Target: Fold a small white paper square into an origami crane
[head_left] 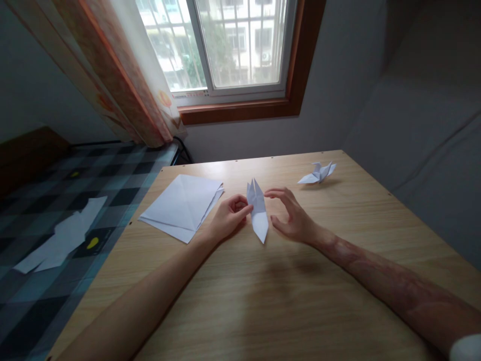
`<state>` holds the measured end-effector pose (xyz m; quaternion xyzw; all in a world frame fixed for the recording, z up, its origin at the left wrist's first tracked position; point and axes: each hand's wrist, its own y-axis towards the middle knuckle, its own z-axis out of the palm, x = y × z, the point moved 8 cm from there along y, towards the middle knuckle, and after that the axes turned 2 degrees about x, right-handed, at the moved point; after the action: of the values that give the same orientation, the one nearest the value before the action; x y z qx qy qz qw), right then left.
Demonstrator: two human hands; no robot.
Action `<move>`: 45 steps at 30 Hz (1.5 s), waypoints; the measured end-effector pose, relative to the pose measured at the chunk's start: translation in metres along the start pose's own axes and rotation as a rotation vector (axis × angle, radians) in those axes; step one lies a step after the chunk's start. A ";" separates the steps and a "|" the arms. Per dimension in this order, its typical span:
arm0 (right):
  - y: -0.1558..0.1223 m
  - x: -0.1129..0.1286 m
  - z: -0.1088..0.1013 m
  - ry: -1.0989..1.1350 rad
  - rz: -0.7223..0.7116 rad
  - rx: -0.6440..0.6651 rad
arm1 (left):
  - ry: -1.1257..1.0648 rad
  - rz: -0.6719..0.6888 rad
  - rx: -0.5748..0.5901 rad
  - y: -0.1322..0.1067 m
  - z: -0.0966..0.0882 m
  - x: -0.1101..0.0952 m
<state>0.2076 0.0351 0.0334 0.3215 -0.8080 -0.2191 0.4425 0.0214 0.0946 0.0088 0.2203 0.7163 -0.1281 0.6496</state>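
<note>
A narrow piece of folded white paper (pixel 259 215), with two points at its far end and one at its near end, is over the middle of the wooden table. My left hand (pixel 232 216) pinches its left edge between thumb and fingers. Just off the paper's right side is my right hand (pixel 293 216), its thumb and fingers apart and curved, with nothing between them. Whether the right index fingertip touches the paper's edge is hard to make out.
Several creased white paper squares (pixel 180 200) lie stacked on the wooden table (pixel 300 301), left of my left hand. A folded paper crane (pixel 319 173) stands at the back right. On the checked bed (pixel 124 170) to the left are white paper scraps (pixel 63 240).
</note>
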 end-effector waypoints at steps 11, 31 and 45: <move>0.002 -0.001 0.011 -0.118 -0.097 0.112 | 0.151 0.070 -0.033 -0.001 -0.002 0.005; 0.001 -0.030 0.016 0.228 0.237 0.267 | 0.663 0.446 0.279 -0.014 0.023 -0.025; 0.004 -0.023 0.012 0.028 0.080 0.272 | 0.646 0.364 0.277 -0.011 0.021 -0.022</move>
<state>0.2057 0.0553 0.0168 0.3491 -0.8361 -0.0854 0.4145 0.0361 0.0720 0.0266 0.4579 0.8090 -0.0304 0.3673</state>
